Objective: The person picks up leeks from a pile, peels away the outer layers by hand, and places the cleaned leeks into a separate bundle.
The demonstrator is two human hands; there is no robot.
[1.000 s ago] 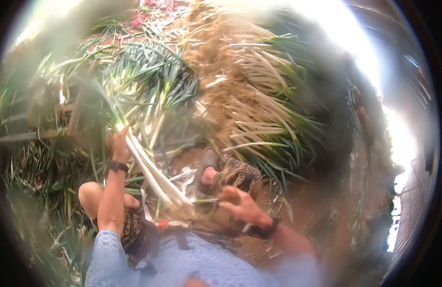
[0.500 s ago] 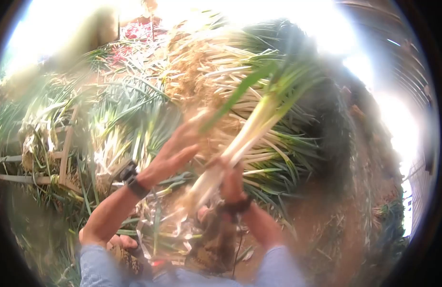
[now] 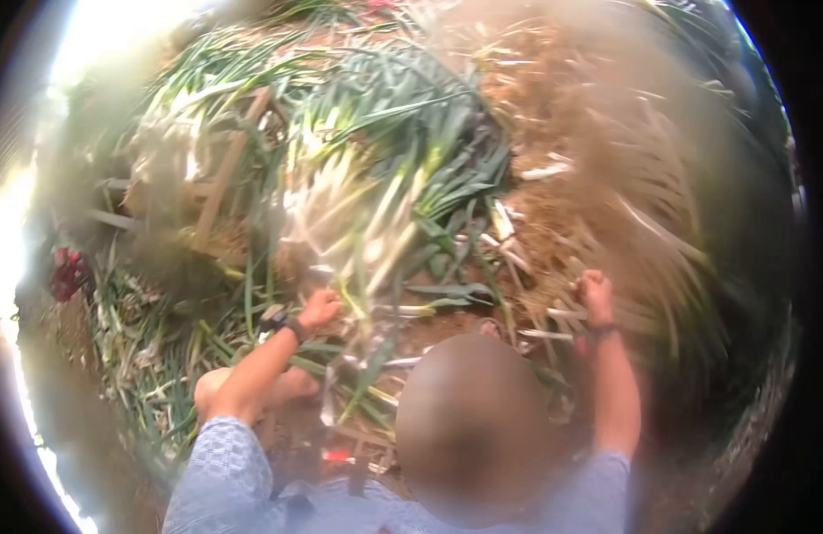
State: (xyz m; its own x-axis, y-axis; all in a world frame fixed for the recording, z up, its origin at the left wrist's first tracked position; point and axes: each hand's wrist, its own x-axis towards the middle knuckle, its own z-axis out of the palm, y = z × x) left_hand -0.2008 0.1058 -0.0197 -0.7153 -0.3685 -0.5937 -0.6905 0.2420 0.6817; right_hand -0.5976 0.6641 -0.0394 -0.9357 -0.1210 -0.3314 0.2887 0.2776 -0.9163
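My left hand [image 3: 320,310] is at the near edge of the onion pile [image 3: 385,196]. My right hand [image 3: 595,294] is by the white stalks [image 3: 554,313] right of it. It's too blurry to tell if my fingers grip. Onions are light and bendy, so I'd hold the firm white part.

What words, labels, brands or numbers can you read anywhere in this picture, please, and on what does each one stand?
None: no word, number or sign can be read in this view.
The wristband by the left hand is too small and blurred to show any marking.
The small red item low in the view is blurred; no lettering shows.
The green onions and the wooden frame bear no labels.
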